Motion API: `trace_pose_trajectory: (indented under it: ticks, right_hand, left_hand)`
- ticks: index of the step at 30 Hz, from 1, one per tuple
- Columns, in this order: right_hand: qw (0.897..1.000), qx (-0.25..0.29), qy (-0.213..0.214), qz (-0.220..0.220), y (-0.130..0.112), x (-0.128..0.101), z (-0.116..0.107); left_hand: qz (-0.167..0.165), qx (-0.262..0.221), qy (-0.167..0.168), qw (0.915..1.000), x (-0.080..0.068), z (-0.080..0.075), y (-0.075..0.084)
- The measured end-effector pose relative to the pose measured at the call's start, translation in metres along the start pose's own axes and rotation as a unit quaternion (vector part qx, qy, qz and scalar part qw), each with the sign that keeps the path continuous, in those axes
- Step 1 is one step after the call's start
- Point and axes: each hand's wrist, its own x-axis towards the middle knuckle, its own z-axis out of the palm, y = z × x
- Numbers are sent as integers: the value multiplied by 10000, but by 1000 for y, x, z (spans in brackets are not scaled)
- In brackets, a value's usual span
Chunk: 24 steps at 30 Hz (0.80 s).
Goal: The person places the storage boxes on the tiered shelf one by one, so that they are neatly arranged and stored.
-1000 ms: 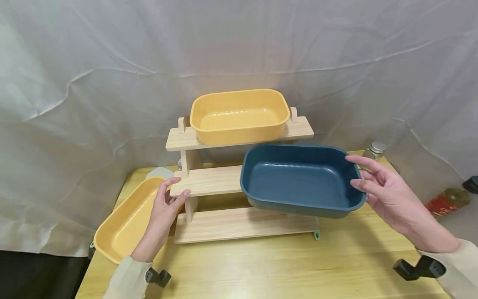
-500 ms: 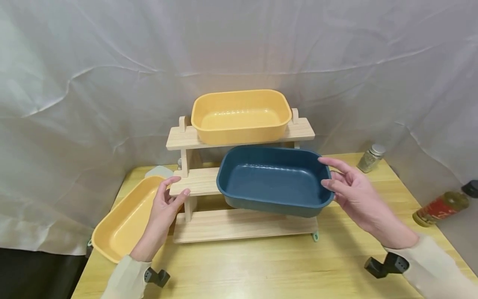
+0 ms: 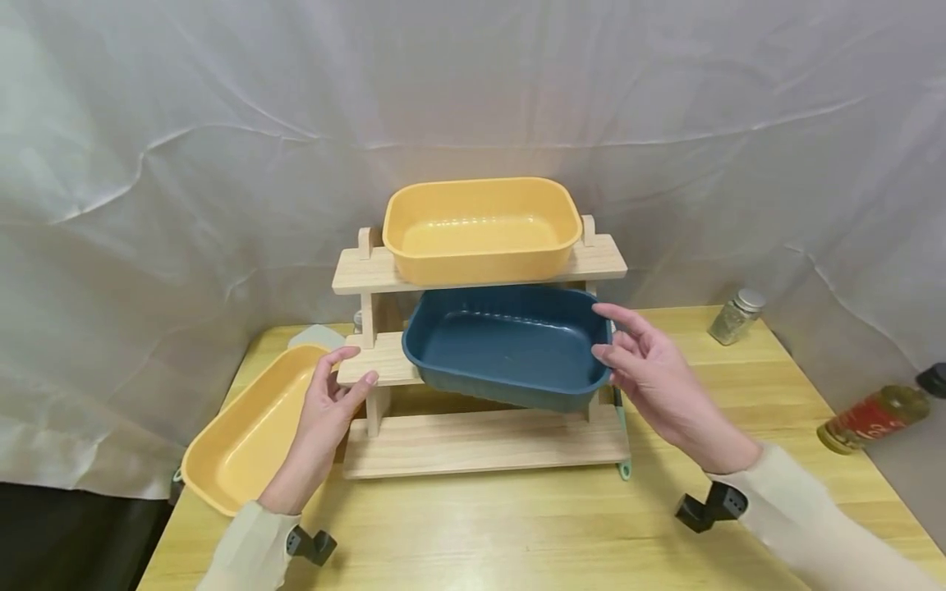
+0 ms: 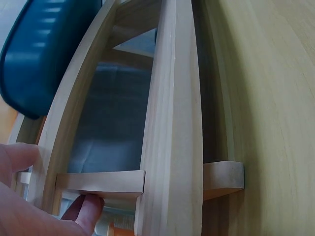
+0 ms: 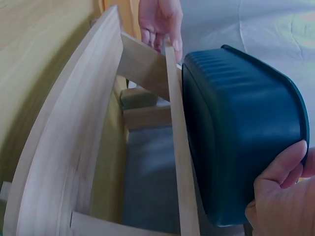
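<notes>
A dark blue rectangular basin (image 3: 510,341) lies over the middle tier of a three-tier wooden rack (image 3: 484,443), its right end angled toward me. My right hand (image 3: 650,373) pinches the basin's right end between thumb and fingers; in the right wrist view the basin (image 5: 246,128) is seen from its underside and side, close against the middle board. My left hand (image 3: 328,414) grips the left end of the middle board, and in the left wrist view its thumb and fingers (image 4: 91,211) straddle that board. A yellow basin (image 3: 473,267) sits on the top tier.
A second yellow basin (image 3: 254,435) leans on the table to the rack's left. At the right lie a small glass jar (image 3: 735,318) with a silver lid and a bottle (image 3: 872,419) with a red label. A grey curtain (image 3: 473,82) hangs behind the rack.
My right hand has carried the blue basin leftward from the rack's right side to over the middle tier. My left hand has stayed on the rack.
</notes>
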Motion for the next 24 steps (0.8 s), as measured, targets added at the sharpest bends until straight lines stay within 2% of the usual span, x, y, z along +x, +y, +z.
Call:
trace_pose_trajectory:
  ticks: [11, 24]
  right_hand:
    - [9995, -315, 39, 70, 10, 14, 15]
    - [9981, -602, 40, 86, 17, 21, 13]
  left_hand:
    - [-23, 8, -18, 10000, 0, -2, -1]
    - [84, -55, -34, 9999, -1, -1, -1]
